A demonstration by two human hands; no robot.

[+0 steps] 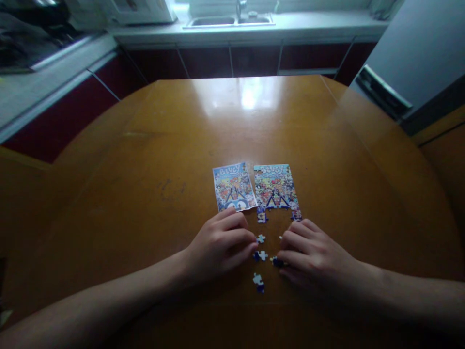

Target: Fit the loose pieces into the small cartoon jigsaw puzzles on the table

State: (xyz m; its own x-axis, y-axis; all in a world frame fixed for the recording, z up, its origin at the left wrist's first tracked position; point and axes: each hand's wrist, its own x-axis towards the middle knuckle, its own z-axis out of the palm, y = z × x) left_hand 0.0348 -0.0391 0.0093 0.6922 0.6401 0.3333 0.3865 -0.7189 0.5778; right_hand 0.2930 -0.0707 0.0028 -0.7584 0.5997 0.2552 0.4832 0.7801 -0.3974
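A partly assembled jigsaw puzzle (pixel 275 186) lies on the table, with a gap in the middle of its lower edge. To its left is a printed picture sheet (pixel 234 186) with the same colourful design. My left hand (pixel 221 242) rests below the sheet, fingers bent together, their tips at a small light puzzle piece (pixel 261 238). Below the puzzle's right corner, my right hand (pixel 312 249) has its curled fingers on a dark blue puzzle piece (pixel 277 261), partly covering it. Between the hands and nearer me are loose puzzle pieces (pixel 262 255), with another piece (pixel 258 279) lower down.
The wooden table (pixel 145 160) has rounded sides and reflects light at its far end. Beyond it runs a counter with a sink (pixel 214 22). A pale appliance (pixel 414 53) with a dark handle stands at the right, and a stove-like surface (pixel 58 51) at the left.
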